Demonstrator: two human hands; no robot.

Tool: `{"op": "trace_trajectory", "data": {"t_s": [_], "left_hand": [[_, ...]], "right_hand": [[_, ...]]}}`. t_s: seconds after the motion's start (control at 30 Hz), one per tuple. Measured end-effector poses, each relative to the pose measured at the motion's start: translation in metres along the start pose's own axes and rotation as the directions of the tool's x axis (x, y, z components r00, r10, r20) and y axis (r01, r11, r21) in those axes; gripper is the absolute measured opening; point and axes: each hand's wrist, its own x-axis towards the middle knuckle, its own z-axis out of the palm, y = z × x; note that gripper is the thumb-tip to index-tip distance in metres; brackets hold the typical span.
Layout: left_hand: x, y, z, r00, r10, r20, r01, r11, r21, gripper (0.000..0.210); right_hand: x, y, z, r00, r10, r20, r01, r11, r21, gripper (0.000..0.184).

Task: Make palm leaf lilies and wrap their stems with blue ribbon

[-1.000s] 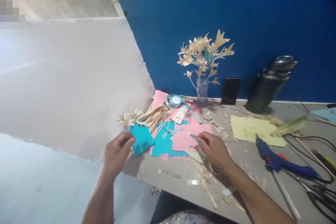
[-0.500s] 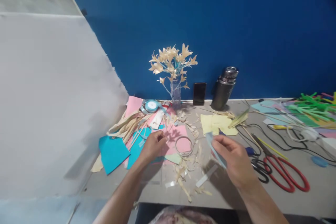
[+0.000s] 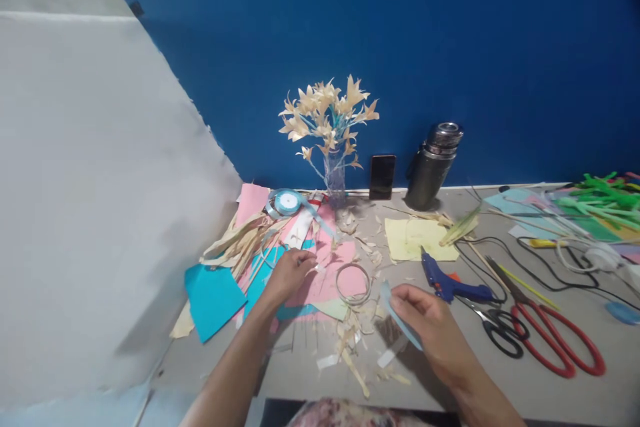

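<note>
Pinched between the thumb and fingers of my right hand [image 3: 425, 320] is a pale blue strip [image 3: 400, 317], held slanting above the grey table. My left hand [image 3: 291, 273] is closed with thumb against fingers, over pink paper [image 3: 306, 290] and bright blue paper [image 3: 257, 285]. Something thin and pale shows at its fingertips, too small to name. Just right of that hand lies a roll of tape [image 3: 353, 283]. Beyond stands a clear vase [image 3: 336, 180] with cream husk-like flowers [image 3: 325, 107]. Dry scraps [image 3: 353, 363] lie between my hands.
A blue glue gun [image 3: 445, 280], black-handled scissors [image 3: 505, 333] and large red-handled scissors [image 3: 560, 337] lie to the right, with a black cable behind. A dark flask [image 3: 431, 170] and a phone [image 3: 383, 177] stand by the blue wall. A ribbon spool [image 3: 288, 202] sits back left.
My right hand has moved lower and slightly left with the pale blue strip, uncovering the glue gun. My left hand stays pinched in nearly the same place. The view has shifted slightly.
</note>
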Motion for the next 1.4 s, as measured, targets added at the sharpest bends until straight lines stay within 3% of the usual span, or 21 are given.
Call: {"op": "trace_trajectory", "data": {"t_s": [0.13,0.27,0.33,0.4,0.5,0.67,0.8,0.93,1.1,1.23,1.3,1.4], "left_hand": [[-0.017,0.015,-0.007,1.0,-0.016,0.006,0.017,0.984,-0.178,0.026],[-0.04,0.034,-0.01,0.971,-0.048,0.234,0.159,0.863,-0.48,0.041],[-0.046,0.042,-0.008,0.941,0.009,0.339,0.199,0.795,-0.574,0.043],[-0.049,0.048,-0.004,0.928,0.068,0.366,0.184,0.77,-0.611,0.042],[-0.051,0.053,0.002,0.938,0.1,0.332,0.129,0.787,-0.603,0.041],[-0.052,0.049,-0.003,0.96,0.032,0.279,0.134,0.821,-0.555,0.04],[-0.049,0.034,-0.016,0.991,-0.1,0.087,0.129,0.876,-0.465,0.04],[-0.053,0.011,-0.042,0.983,-0.154,-0.104,0.105,0.923,-0.369,0.037],[-0.075,-0.013,-0.081,0.927,-0.272,-0.257,0.152,0.901,-0.407,0.039],[-0.093,-0.022,-0.099,0.91,-0.271,-0.315,0.12,0.897,-0.425,0.038],[-0.097,-0.024,-0.102,0.908,-0.274,-0.316,0.123,0.897,-0.425,0.037],[-0.098,-0.026,-0.102,0.915,-0.274,-0.295,0.122,0.887,-0.445,0.037]], "right_hand": [[0.004,-0.005,0.011,1.0,0.016,0.026,-0.016,1.0,-0.006,0.04],[0.017,-0.014,0.026,0.997,-0.077,-0.016,0.077,0.997,-0.007,0.036],[0.025,-0.018,0.035,0.988,-0.144,-0.054,0.145,0.989,0.011,0.032],[0.032,-0.023,0.043,0.971,-0.221,-0.09,0.223,0.975,0.012,0.027],[0.036,-0.025,0.048,0.944,-0.31,-0.116,0.311,0.95,-0.013,0.024],[0.033,-0.02,0.037,0.946,-0.277,-0.17,0.271,0.961,-0.059,0.025],[0.027,-0.014,0.019,0.95,-0.267,-0.162,0.231,0.95,-0.209,0.026],[0.019,-0.009,0.01,0.962,-0.245,-0.118,0.193,0.92,-0.341,0.026],[0.022,0.007,0.012,0.968,-0.245,-0.057,0.155,0.758,-0.633,0.026],[0.031,0.019,0.01,0.969,-0.246,-0.013,0.148,0.627,-0.765,0.027],[0.036,0.017,0.011,0.954,-0.299,0.033,0.184,0.492,-0.851,0.024],[0.047,0.0,0.031,0.883,-0.446,0.147,0.278,0.245,-0.929,0.026]]}}
